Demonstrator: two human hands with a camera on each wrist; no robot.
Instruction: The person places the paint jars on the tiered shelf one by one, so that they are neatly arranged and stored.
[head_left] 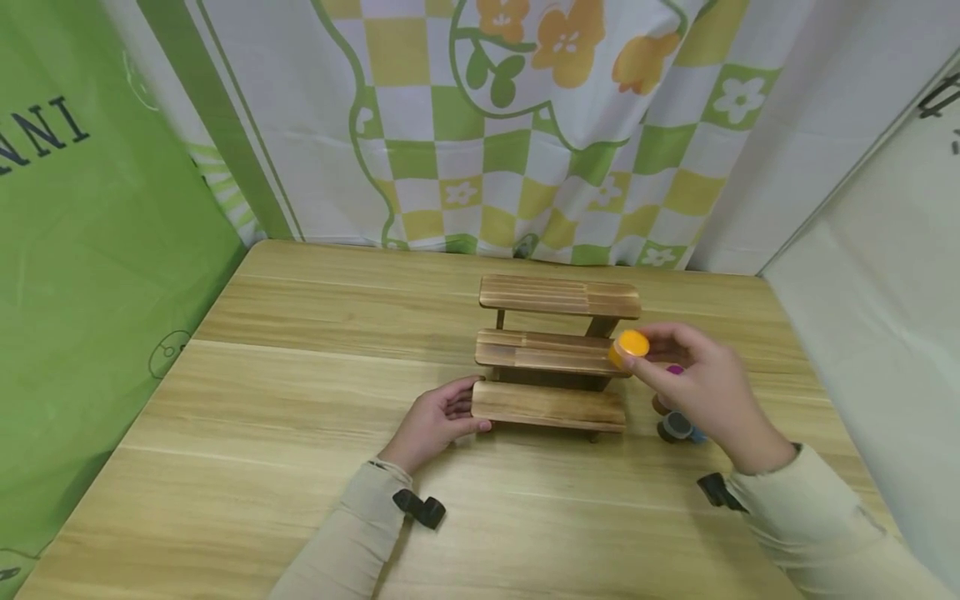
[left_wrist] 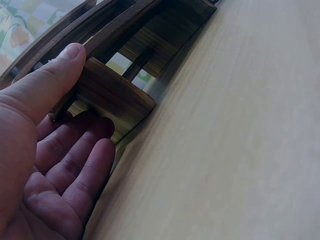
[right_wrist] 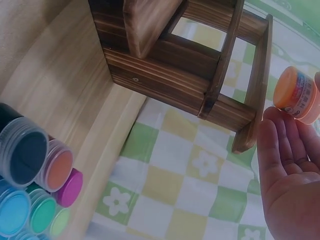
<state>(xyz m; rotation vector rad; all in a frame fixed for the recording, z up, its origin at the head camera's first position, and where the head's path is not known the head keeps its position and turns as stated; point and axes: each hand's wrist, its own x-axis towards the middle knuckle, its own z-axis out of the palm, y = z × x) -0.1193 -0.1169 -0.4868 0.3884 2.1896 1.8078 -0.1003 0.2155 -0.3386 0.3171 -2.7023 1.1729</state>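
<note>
A three-tier wooden stand [head_left: 547, 404] rests on the table, its steps rising toward the curtain. At the left end of its lowest step, my left hand [head_left: 435, 427] grips the board, thumb at the front edge and fingers behind; the left wrist view shows the thumb [left_wrist: 60, 67] against the wood. My right hand [head_left: 708, 392] pinches a small orange paint jar [head_left: 630, 346] by the right end of the middle step. In the right wrist view the jar [right_wrist: 295, 93] is tilted, with printing on its side. Whether it touches the step I cannot tell.
Several paint jars stand right of the stand, partly hidden under my right hand, among them a dark jar [head_left: 678, 426]. The right wrist view shows blue [right_wrist: 14, 212], green [right_wrist: 43, 215] and magenta [right_wrist: 70, 188] ones. A checkered curtain [head_left: 525, 158] hangs behind the table [head_left: 300, 400].
</note>
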